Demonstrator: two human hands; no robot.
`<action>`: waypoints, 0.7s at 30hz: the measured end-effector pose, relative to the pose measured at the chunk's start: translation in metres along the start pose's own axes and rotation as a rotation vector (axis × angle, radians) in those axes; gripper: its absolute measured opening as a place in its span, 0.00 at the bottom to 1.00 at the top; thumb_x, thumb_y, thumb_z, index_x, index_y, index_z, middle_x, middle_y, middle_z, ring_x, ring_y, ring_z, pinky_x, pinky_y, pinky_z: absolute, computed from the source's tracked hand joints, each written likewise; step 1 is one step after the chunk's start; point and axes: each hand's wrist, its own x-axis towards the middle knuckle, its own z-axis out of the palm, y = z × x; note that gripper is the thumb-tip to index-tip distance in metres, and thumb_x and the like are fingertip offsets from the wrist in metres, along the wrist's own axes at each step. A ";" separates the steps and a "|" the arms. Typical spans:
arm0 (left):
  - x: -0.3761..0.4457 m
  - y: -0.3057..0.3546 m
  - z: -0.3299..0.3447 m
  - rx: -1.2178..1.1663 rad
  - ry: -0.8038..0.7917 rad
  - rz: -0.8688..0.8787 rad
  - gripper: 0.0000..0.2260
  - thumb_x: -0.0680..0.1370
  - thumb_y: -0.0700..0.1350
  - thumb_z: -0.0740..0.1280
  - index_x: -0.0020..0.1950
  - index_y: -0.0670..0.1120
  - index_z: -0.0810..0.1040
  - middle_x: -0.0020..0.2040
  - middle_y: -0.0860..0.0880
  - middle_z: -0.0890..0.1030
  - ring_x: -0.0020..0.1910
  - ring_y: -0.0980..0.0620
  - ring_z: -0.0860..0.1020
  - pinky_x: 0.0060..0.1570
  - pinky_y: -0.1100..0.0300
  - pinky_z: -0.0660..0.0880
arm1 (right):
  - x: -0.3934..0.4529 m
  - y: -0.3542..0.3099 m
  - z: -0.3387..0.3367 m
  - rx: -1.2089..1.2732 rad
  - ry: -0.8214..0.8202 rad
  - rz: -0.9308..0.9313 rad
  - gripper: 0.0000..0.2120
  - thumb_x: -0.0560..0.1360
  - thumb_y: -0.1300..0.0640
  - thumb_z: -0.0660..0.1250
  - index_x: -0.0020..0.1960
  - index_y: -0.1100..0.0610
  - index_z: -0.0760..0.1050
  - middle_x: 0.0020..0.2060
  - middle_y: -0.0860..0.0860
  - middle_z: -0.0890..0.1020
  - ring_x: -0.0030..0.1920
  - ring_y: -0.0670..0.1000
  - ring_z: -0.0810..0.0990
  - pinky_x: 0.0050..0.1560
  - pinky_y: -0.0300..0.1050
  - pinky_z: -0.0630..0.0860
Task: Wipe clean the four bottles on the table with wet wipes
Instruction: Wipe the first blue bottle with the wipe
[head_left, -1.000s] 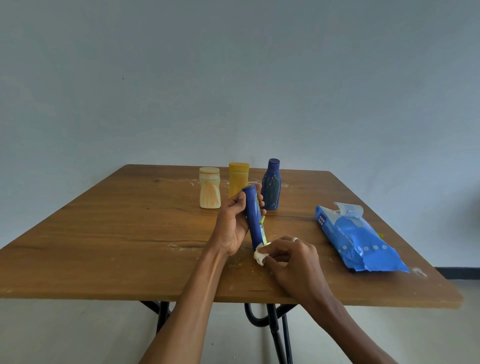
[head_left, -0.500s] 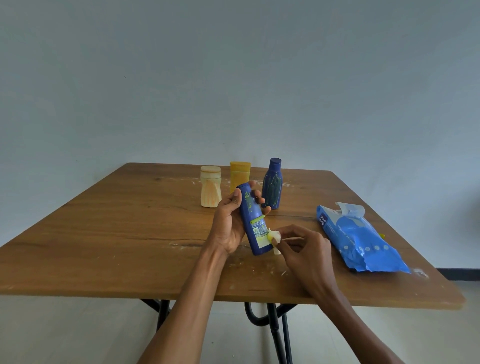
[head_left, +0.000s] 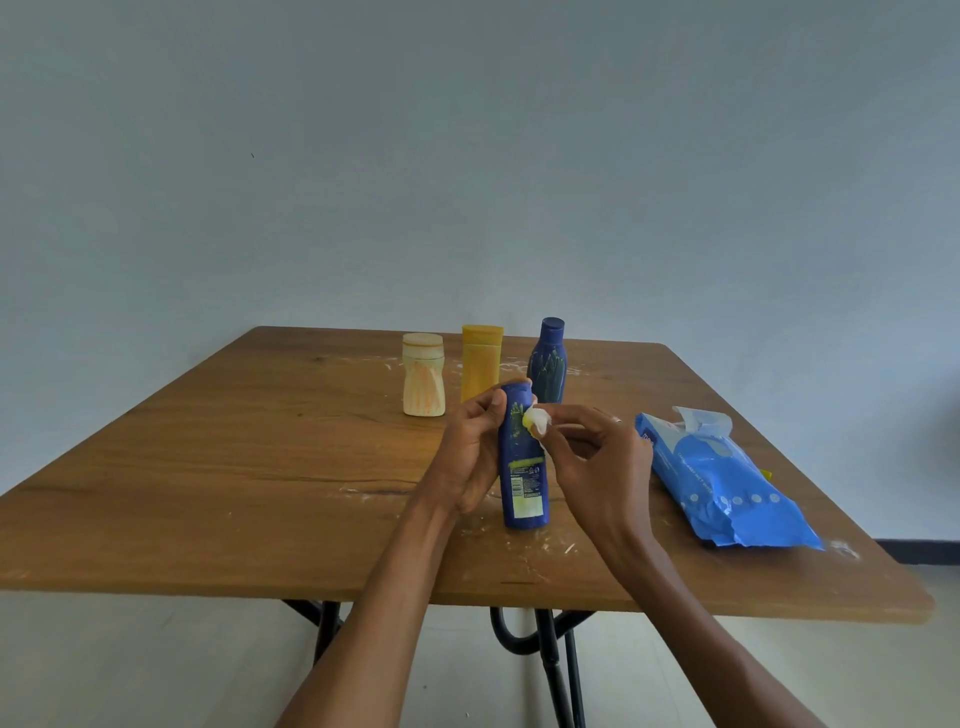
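Left hand (head_left: 470, 457) gripping blue bottle (head_left: 522, 462) around upper half, thumb near the top, fingers curled behind. Right hand (head_left: 597, 462) pinching a small crumpled wet wipe (head_left: 537, 420) between thumb and fingertips, pressed on the upper right side of this bottle. Wipe white, with yellow stain. Bottle nearly upright, label with barcode facing the camera, yellowish smears on the upper front; bottom at or just above bench (head_left: 208, 467), contact not clear to see. Placed near the middle of the bench, closer to the near edge.

Standing in a row toward the far edge: cream bottle (head_left: 424, 375) on the left, with orange streaks; yellow bottle (head_left: 481, 361) in the middle; dark blue bottle (head_left: 547, 361) on the right, with pale marks on its body. All three upright, close to each other but apart. Top of the held bottle overlapping the lower part of the yellow and dark blue ones in the view.

Blue wipes pack (head_left: 727, 483) lying flat near the right edge, flap open with white sheet sticking out at the far end. White smudges and crumbs on the wood around the held bottle and near the far row.
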 end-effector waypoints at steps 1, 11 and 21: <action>0.001 0.000 0.000 0.012 0.006 0.002 0.14 0.84 0.42 0.55 0.60 0.41 0.78 0.49 0.46 0.85 0.47 0.49 0.83 0.48 0.55 0.81 | -0.004 0.002 -0.002 -0.013 -0.001 0.003 0.08 0.74 0.52 0.73 0.52 0.52 0.84 0.44 0.42 0.85 0.45 0.41 0.83 0.42 0.36 0.81; 0.003 -0.002 0.000 0.035 0.013 0.014 0.13 0.84 0.42 0.56 0.60 0.40 0.78 0.48 0.44 0.84 0.45 0.47 0.82 0.47 0.54 0.80 | -0.015 0.009 -0.014 -0.185 -0.055 -0.089 0.07 0.73 0.56 0.74 0.51 0.52 0.83 0.44 0.43 0.84 0.45 0.39 0.82 0.42 0.33 0.80; 0.001 -0.002 -0.003 -0.021 -0.040 0.000 0.17 0.78 0.46 0.63 0.65 0.41 0.74 0.54 0.44 0.83 0.51 0.47 0.82 0.50 0.54 0.81 | 0.020 -0.020 0.013 -0.222 0.009 -0.201 0.10 0.76 0.58 0.72 0.56 0.53 0.83 0.53 0.47 0.82 0.49 0.45 0.81 0.47 0.38 0.81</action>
